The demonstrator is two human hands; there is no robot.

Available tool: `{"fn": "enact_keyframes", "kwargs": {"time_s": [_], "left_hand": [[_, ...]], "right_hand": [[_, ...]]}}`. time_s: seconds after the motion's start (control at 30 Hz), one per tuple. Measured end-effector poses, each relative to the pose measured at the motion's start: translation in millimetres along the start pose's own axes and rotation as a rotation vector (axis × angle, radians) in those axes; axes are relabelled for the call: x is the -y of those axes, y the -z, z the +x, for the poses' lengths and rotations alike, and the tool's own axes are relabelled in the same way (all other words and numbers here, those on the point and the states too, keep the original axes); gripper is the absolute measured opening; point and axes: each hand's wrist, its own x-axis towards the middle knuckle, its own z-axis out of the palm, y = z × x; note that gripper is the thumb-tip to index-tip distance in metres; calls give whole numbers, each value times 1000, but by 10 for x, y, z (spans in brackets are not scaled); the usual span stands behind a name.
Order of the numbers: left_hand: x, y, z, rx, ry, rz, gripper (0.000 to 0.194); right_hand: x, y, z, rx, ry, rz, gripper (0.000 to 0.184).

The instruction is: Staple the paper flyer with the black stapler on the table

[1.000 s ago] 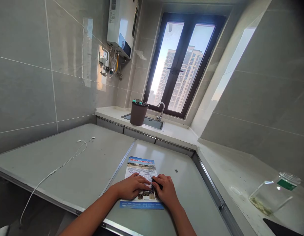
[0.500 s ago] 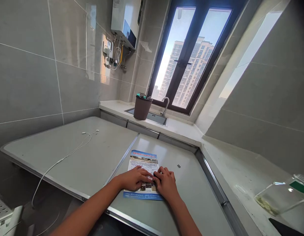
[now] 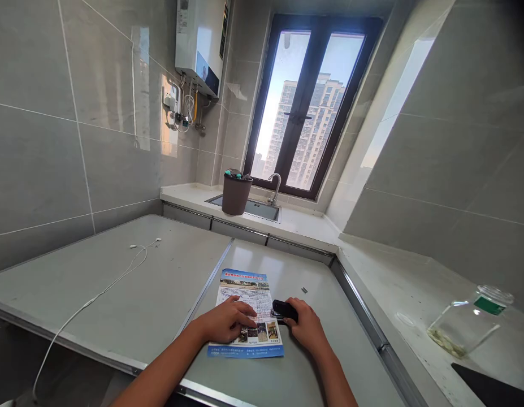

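Note:
A printed leaflet (image 3: pixel 245 288) with blue bands and small photos lies flat on the folding table. My left hand (image 3: pixel 230 320) rests on its left half, fingers stretched out over the print. At the sheet's right edge, my right hand (image 3: pixel 306 325) is wrapped round the rear of a black stapler (image 3: pixel 284 309), whose front end reaches over the paper. Whether the stapler's jaws are pressed together I cannot tell. Beyond the right hand, a small strip of staples (image 3: pixel 304 290) lies on the table.
White earphones (image 3: pixel 134 254) trail a cable across the table's left half. A brown bin (image 3: pixel 236 195) stands by the sink (image 3: pixel 262 210) under the window. On the right counter are a glass jar (image 3: pixel 465 328) and a dark flat object (image 3: pixel 493 387).
My right hand has drawn back to the right with the stapler, uncovering more of the leaflet and the stapler itself. The left hand stays on the sheet. The view has shifted slightly.

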Motion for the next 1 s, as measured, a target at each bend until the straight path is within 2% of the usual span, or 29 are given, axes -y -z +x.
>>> {"fn": "enact_keyframes", "kwargs": {"time_s": [0.13, 0.2, 0.27, 0.33, 0.43, 0.5, 0.6, 0.73, 0.9, 1.0], "left_hand": [[20, -5, -3, 3, -6, -9, 63], [19, -6, 0, 7, -21, -17, 64], [11, -8, 5, 0, -46, -30, 65], [-2, -11, 11, -11, -90, -43, 64], [-29, -9, 19, -24, -179, -62, 60], [-50, 3, 23, -32, -221, -91, 55], [-66, 32, 26, -115, -162, -120, 40], [-27, 52, 22, -329, 41, -29, 26], [45, 30, 17, -334, 108, 121, 21], [61, 28, 28, -344, 168, 130, 20]], "right_hand": [[-84, -72, 23, -153, -163, -97, 21], [-78, -114, 37, -274, -217, -113, 18], [-23, -160, 56, -419, -217, -75, 21], [95, -218, 76, -489, -171, 43, 25], [364, -322, 84, -397, -43, 244, 23], [539, -378, 71, -317, 22, 301, 21], [697, -412, 39, -260, 64, 322, 22], [718, -420, 21, -225, 68, 326, 24], [641, -403, 46, -220, 9, 316, 28], [532, -283, 20, -195, -23, 292, 32]]}}
